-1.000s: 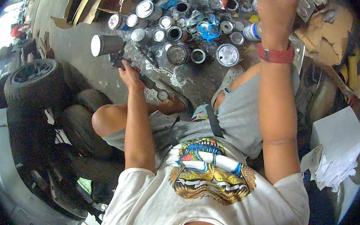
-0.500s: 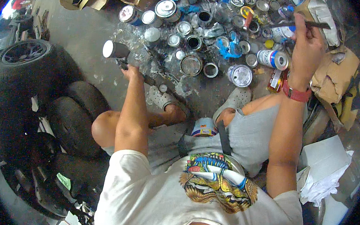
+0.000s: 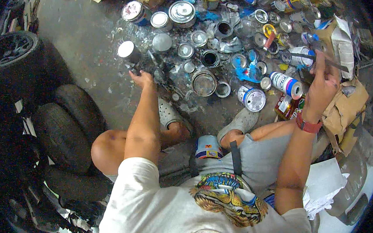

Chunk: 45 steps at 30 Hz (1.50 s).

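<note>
My left hand [image 3: 143, 79] reaches out left of the cans, fingers curled at a dark tool with a white-ended cup [image 3: 127, 50], which looks like a spray gun. Its lower part is hard to make out against the floor. On the right, my raised right hand [image 3: 323, 90] pinches a long, thin, dark flat stick [image 3: 340, 66] that lies crosswise through the fingers. Nearest to that hand are a tilted white and blue can [image 3: 286, 84] and a white can with a blue cap [image 3: 300, 56]. A blue and white can [image 3: 209, 148] stands between my legs.
Many paint cans cover the floor ahead, among them a large lidded can [image 3: 182, 12] and an open one [image 3: 204, 83]. Crumpled blue plastic [image 3: 250, 72] lies among them. Tyres [image 3: 69, 127] are stacked at left; torn cardboard [image 3: 344, 107] and white paper [image 3: 324, 184] lie at right.
My left hand and the cupped tool have shifted slightly right and away from me. The right hand, still gripping the stick, sits lower in view. The whole view has also shifted a little.
</note>
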Motion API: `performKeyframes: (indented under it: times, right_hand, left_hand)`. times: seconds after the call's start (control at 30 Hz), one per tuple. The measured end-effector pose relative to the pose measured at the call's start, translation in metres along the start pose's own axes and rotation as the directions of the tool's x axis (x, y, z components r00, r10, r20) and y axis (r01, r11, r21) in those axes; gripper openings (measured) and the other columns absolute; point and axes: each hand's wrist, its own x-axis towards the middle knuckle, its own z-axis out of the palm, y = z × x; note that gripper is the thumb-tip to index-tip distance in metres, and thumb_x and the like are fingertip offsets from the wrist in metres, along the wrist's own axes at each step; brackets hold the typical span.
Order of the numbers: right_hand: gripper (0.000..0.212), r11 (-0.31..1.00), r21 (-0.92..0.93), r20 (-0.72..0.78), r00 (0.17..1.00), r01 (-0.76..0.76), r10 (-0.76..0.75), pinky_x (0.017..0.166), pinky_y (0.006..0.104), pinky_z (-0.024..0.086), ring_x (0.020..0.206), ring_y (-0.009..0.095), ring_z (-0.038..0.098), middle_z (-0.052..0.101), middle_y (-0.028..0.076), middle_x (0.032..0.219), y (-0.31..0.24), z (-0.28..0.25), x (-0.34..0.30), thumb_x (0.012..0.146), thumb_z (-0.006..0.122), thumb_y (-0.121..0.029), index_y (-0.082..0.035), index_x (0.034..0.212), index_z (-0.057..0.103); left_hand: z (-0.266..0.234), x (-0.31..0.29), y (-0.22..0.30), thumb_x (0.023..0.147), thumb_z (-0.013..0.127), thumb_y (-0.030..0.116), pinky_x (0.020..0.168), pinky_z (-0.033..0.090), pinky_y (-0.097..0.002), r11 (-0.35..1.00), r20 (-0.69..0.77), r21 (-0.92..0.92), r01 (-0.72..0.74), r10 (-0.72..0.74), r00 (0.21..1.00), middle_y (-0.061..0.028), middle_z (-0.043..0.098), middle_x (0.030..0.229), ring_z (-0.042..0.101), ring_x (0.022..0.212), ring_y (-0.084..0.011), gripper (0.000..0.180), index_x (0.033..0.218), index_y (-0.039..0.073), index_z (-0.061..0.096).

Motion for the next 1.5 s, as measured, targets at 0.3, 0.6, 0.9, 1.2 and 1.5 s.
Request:
performKeyframes:
  times: [0.3,0.6,0.9,1.2,1.5]
  right_hand:
    - [0.021,0.997,-0.072,0.006,1.000,-0.002,0.003,0.071,0.0242,0.043,0.078,0.007,0.056,0.070,0.001,0.095,-0.005,0.006,-0.002,0.100,0.072,-0.018,-0.001,0.111,0.076]
    - [0.018,0.999,0.048,0.003,1.000,-0.026,0.026,0.070,0.0238,0.043,0.078,0.007,0.055,0.069,0.001,0.095,-0.009,0.004,-0.003,0.100,0.071,-0.013,0.001,0.110,0.075]
    - [0.021,0.996,0.021,0.081,0.993,0.083,-0.084,0.084,0.0300,0.050,0.087,0.014,0.063,0.074,0.003,0.098,-0.021,0.004,-0.013,0.098,0.074,-0.023,-0.004,0.104,0.077]
    - [0.010,0.959,0.247,0.174,0.967,0.141,-0.187,0.091,0.0324,0.052,0.098,0.017,0.067,0.074,0.007,0.103,-0.015,0.013,-0.009,0.092,0.077,-0.008,-0.002,0.100,0.075]
    - [0.014,0.964,0.238,0.195,0.966,0.121,-0.169,0.087,0.0294,0.054,0.093,0.013,0.069,0.077,0.006,0.100,-0.020,0.018,-0.014,0.100,0.072,-0.015,-0.002,0.104,0.074]
  left_hand:
    - [0.011,-0.022,0.006,0.095,0.066,0.016,0.115,0.038,-0.0516,0.996,-0.032,0.092,-0.012,0.015,0.999,-0.0270,0.052,0.147,0.051,0.135,-0.0439,0.073,0.160,0.008,0.032]
    - [0.001,-0.069,0.104,0.088,0.063,0.009,0.118,0.035,-0.0504,0.874,-0.386,0.176,-0.452,0.484,0.786,-0.0262,0.052,0.146,0.048,0.136,-0.0429,0.068,0.150,-0.003,0.040]
    - [0.090,-0.063,0.265,0.070,0.091,0.043,0.113,0.043,-0.0483,0.205,0.584,0.102,-0.973,0.780,0.226,-0.0218,0.054,0.144,0.053,0.131,-0.0420,0.101,0.150,0.002,0.046]
    - [0.108,-0.060,0.276,0.057,0.096,0.048,0.104,0.052,-0.0505,0.189,0.725,0.229,-0.955,0.621,0.297,-0.0180,0.054,0.138,0.056,0.126,-0.0418,0.107,0.147,0.014,0.050]
    - [0.048,-0.095,0.288,0.058,0.096,0.041,0.106,0.048,-0.0519,0.132,0.536,0.091,-0.987,0.829,0.160,-0.0194,0.056,0.137,0.052,0.128,-0.0433,0.098,0.143,0.013,0.056]
